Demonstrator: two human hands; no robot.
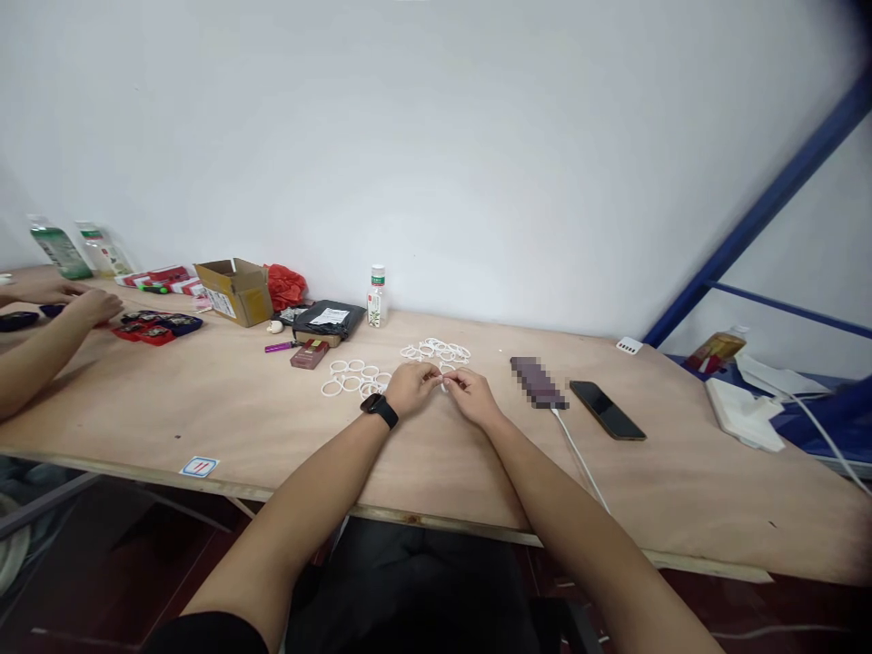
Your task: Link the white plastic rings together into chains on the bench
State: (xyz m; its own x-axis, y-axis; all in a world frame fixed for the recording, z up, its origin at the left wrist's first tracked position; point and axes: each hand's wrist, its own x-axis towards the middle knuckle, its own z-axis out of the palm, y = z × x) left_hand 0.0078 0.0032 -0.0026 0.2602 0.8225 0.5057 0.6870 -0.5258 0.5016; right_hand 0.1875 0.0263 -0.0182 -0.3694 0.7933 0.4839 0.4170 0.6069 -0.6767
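My left hand (411,387), with a black watch (379,409) on its wrist, pinches one side of a small white ring (445,368) above the table. From the other side my right hand (472,394) pinches the same ring, the fingertips of both hands almost meeting. The fingers cover much of the ring. Beyond my hands lies a loose group of white rings (428,347). Several more white rings (331,388) are spread to the left of my left hand, each with a small nub on its edge where it shows clearly.
A purple-screened phone (538,381) on a white cable and a dark phone (606,409) lie right. Left are a dark red box (310,353), black parcel (331,318), bottle (377,297) and open carton (235,291). Another person's hands (95,307) work at far left.
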